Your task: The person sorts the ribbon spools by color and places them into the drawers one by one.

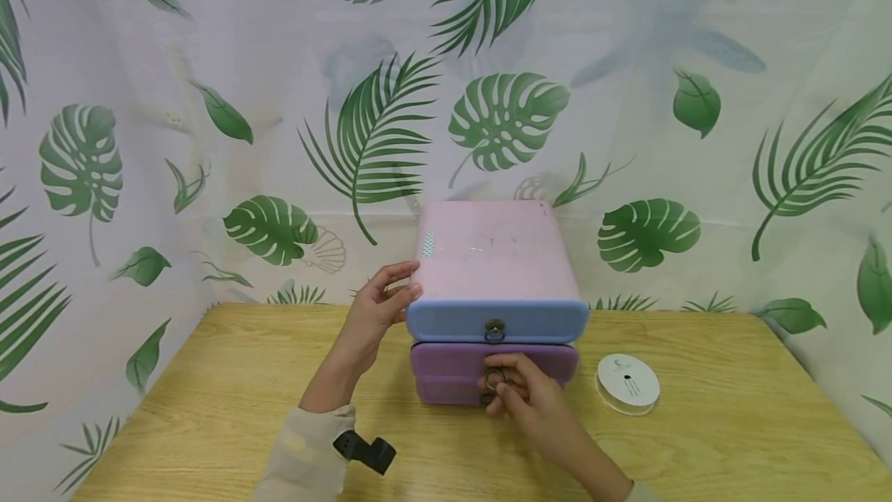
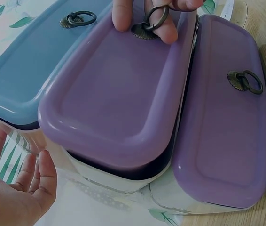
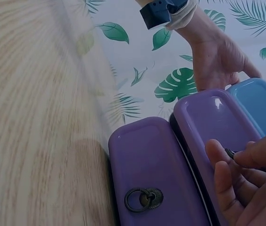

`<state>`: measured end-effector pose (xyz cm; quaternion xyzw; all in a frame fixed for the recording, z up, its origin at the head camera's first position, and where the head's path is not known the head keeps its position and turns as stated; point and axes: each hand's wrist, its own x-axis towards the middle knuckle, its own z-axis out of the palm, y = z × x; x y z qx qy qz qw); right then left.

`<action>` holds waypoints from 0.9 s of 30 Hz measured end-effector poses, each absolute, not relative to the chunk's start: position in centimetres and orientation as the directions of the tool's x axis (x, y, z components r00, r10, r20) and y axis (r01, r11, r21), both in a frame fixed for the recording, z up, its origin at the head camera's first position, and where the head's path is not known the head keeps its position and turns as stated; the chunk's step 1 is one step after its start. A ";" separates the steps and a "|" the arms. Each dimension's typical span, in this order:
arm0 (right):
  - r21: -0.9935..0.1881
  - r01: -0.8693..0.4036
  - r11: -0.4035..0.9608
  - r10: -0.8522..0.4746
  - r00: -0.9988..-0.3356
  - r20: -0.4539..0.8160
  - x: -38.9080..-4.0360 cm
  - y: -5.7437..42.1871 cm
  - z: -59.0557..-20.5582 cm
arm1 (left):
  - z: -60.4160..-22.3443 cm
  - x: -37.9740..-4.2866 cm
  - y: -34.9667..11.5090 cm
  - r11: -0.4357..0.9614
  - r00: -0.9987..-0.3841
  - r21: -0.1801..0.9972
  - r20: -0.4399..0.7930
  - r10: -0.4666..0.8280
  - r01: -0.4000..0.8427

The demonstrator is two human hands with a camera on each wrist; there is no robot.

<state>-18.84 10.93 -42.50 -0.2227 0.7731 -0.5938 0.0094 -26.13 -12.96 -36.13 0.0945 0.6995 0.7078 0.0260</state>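
A small drawer chest with a pink top (image 1: 495, 254) stands on the table, its blue top drawer (image 1: 446, 322) above two purple ones. My right hand (image 1: 533, 403) pinches the bronze ring pull (image 3: 230, 153) of the middle purple drawer (image 2: 114, 80) between thumb and fingers. That drawer juts out a little, with a dark gap showing behind its front. My left hand (image 1: 369, 314) rests its fingertips against the chest's left side, near the blue drawer. The bottom purple drawer (image 2: 227, 127) sits beneath, its own ring pull (image 3: 142, 199) hanging free.
A white ribbon spool (image 1: 629, 379) lies on the wooden table (image 1: 732, 409), to the right of the chest. Behind stands a leaf-patterned backdrop (image 1: 279, 169). A black strap device (image 1: 365, 452) is on the left wrist.
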 end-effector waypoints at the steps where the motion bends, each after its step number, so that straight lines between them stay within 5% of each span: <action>1: -0.923 -0.330 0.197 -0.353 -0.902 0.247 -18.9 10.9 -42.4 | -36.1 -26.1 -12.9 -0.018 -0.981 0.995 0.097 0.167 0.095; 27: -0.853 -0.448 0.269 -0.356 -0.869 0.344 -19.5 11.1 -43.2 | -36.2 -26.0 -12.9 -0.033 -0.979 0.994 0.106 0.172 0.101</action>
